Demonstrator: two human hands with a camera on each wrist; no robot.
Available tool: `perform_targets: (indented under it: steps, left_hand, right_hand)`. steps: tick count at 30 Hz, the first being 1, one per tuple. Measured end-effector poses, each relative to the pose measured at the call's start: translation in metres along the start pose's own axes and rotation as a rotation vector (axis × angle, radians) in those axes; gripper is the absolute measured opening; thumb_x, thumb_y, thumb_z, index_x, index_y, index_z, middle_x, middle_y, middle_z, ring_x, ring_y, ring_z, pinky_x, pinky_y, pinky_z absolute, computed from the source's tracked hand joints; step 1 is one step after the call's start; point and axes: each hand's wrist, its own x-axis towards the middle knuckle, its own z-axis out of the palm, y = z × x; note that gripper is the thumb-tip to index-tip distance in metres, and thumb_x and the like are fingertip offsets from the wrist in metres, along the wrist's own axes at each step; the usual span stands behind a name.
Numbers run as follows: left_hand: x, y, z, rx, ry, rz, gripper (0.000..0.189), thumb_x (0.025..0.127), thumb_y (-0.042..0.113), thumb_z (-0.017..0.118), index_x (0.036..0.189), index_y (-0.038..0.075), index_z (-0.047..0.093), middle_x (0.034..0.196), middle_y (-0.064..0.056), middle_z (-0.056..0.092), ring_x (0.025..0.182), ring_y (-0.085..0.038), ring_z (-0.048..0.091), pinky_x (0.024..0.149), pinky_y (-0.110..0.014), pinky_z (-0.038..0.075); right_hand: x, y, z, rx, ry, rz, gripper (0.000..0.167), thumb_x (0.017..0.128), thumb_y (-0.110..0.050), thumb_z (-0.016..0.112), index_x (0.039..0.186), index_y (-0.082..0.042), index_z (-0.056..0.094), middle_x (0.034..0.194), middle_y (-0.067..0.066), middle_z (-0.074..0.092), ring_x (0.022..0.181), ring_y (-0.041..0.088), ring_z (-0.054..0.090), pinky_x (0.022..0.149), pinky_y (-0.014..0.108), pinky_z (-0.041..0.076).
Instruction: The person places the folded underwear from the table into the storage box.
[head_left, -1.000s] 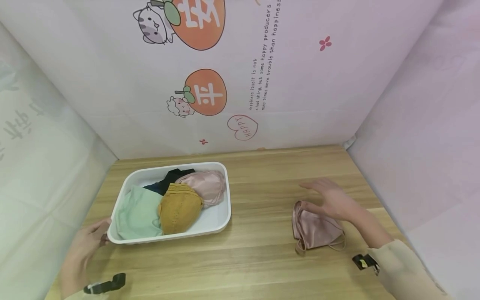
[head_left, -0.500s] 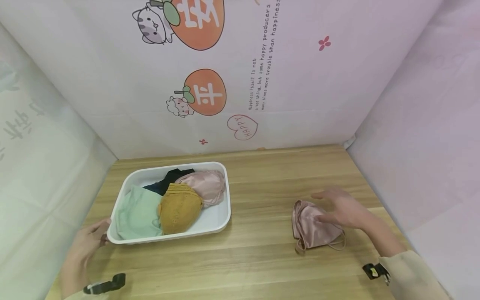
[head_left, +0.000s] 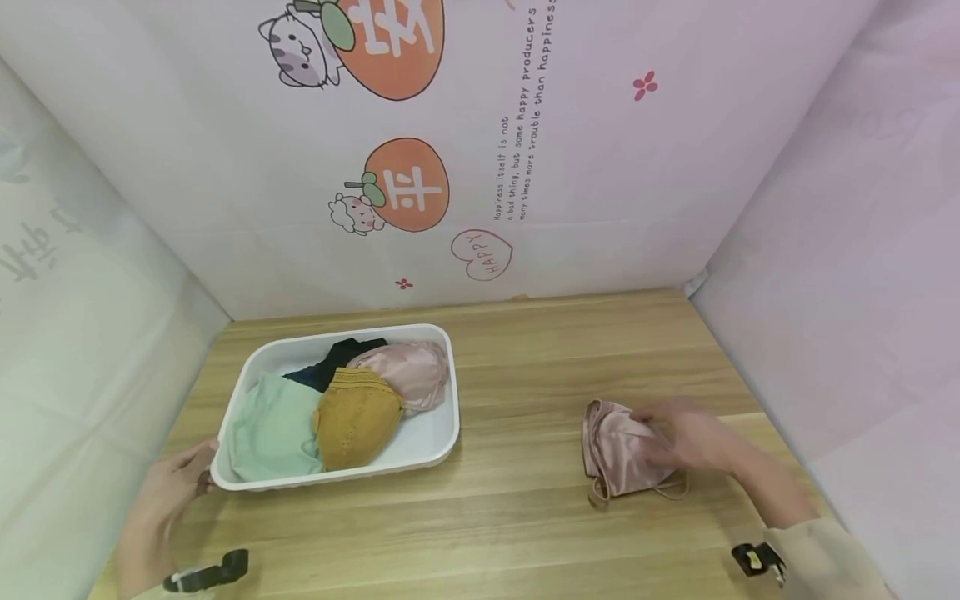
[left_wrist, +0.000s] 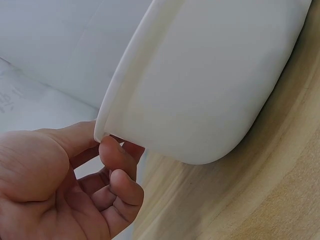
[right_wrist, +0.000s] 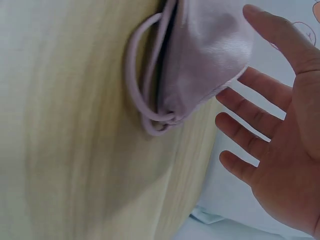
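Note:
A white plastic tub (head_left: 427,457) stands on the left of the table, holding folded cloth items. My left hand (head_left: 171,487) pinches its near left corner; in the left wrist view, thumb and curled fingers meet at the rim (left_wrist: 116,95). On the right lies a dusty-pink satin drawstring pouch (head_left: 617,454), its cord loops (right_wrist: 132,75) resting on the wood. Over the pouch's right side is my right hand (head_left: 697,437), blurred in the head view. The right wrist view shows its fingers (right_wrist: 250,112) spread and the thumb apart, beside the pouch; contact is unclear.
Inside the tub are a mint-green cloth (head_left: 277,425), a mustard-yellow pouch (head_left: 358,425), a pale pink satin pouch (head_left: 412,371) and a dark cloth (head_left: 330,362). White printed sheets wall the wooden table (head_left: 510,517) at the back (head_left: 585,208) and both sides.
My right hand has moved right and slightly toward me, from the pouch's far edge to its right side. My left hand keeps its hold on the tub, and the pouch lies as before.

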Motion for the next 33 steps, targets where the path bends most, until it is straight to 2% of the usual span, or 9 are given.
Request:
perform_targets:
  steps: [9,14,19,27,33]
  left_hand:
    - [0.000,0.001,-0.001,0.011,-0.005,-0.001,0.075,0.104,0.052,0.040,0.148,-0.008,0.035,0.097,0.015,0.064,0.081,0.002,0.063,0.075,-0.019,0.059]
    - [0.000,0.001,0.000,0.006,-0.001,-0.005,0.073,0.105,0.051,0.040,0.148,-0.008,0.035,0.098,0.014,0.065,0.081,0.003,0.064,0.075,-0.020,0.059]
    - [0.001,0.000,0.000,-0.011,-0.002,0.011,0.071,0.106,0.049,0.039,0.147,-0.009,0.036,0.095,0.019,0.063,0.081,0.002,0.063,0.074,-0.019,0.059]
    - [0.002,-0.002,0.001,-0.034,-0.009,0.013,0.072,0.105,0.049,0.040,0.148,-0.009,0.035,0.094,0.021,0.062,0.082,0.002,0.064,0.075,-0.019,0.058]
    - [0.000,-0.002,0.001,-0.051,-0.008,0.018,0.071,0.105,0.048,0.041,0.148,-0.009,0.034,0.092,0.024,0.061,0.081,0.001,0.063,0.075,-0.020,0.059]
  right_hand:
    - [-0.009,0.004,0.009,0.019,-0.027,0.087,0.076,0.071,-0.047,0.086,0.130,-0.004,0.063,0.125,0.016,0.066,0.119,0.043,0.057,0.102,0.063,0.045]
    - [-0.013,0.009,0.011,-0.006,-0.032,0.116,0.080,0.068,-0.052,0.086,0.129,-0.007,0.064,0.122,0.015,0.066,0.116,0.041,0.059,0.098,0.062,0.048]
    - [-0.016,0.011,0.014,-0.027,-0.031,0.136,0.083,0.066,-0.058,0.086,0.129,-0.008,0.065,0.118,0.012,0.066,0.111,0.037,0.060,0.094,0.059,0.052]
    - [-0.020,0.012,0.022,-0.034,0.021,0.123,0.081,0.064,-0.053,0.088,0.127,-0.007,0.066,0.117,0.013,0.065,0.109,0.036,0.060,0.092,0.057,0.053]
    - [-0.023,0.013,0.030,-0.073,0.086,0.082,0.070,0.064,-0.050,0.089,0.116,-0.007,0.071,0.108,0.006,0.066,0.101,0.028,0.062,0.087,0.050,0.055]
